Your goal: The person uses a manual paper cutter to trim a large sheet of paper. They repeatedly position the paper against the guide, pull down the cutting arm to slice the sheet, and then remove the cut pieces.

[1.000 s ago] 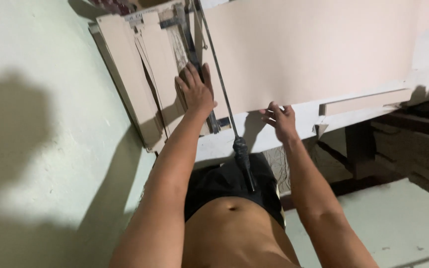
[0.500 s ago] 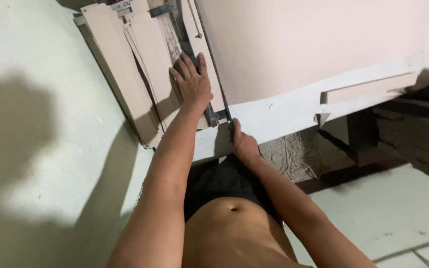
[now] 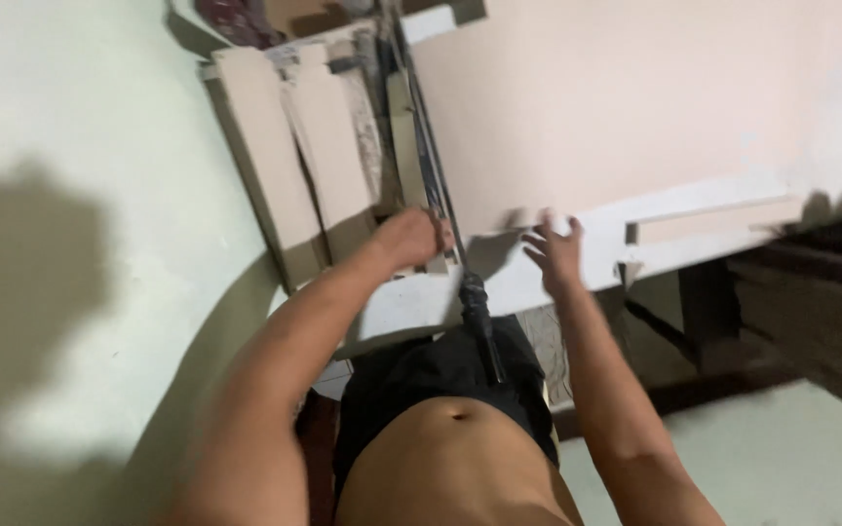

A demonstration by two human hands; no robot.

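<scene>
A big sheet of pale cardboard [image 3: 616, 107] lies on a white cutter table [image 3: 538, 278]. A long cutter arm with a black handle [image 3: 479, 321] runs along the sheet's left edge, its handle hanging free over the table's near edge. My left hand [image 3: 411, 237] rests curled on a narrow cardboard strip [image 3: 403, 136] beside the arm; whether it grips the strip is unclear. My right hand [image 3: 553, 251] hovers with fingers spread at the sheet's near edge, blurred, holding nothing.
Cut cardboard strips [image 3: 289, 166] are stacked to the left of the cutter. A loose strip [image 3: 713, 222] lies on the table's near right edge. A pale wall [image 3: 70, 195] is at the left. A dark frame and stacked boards [image 3: 801, 302] stand at the lower right.
My right hand has let go of the cutter handle and moved right to the sheet's edge. My left hand slid toward the near end of the strip and curled. The camera view shifted.
</scene>
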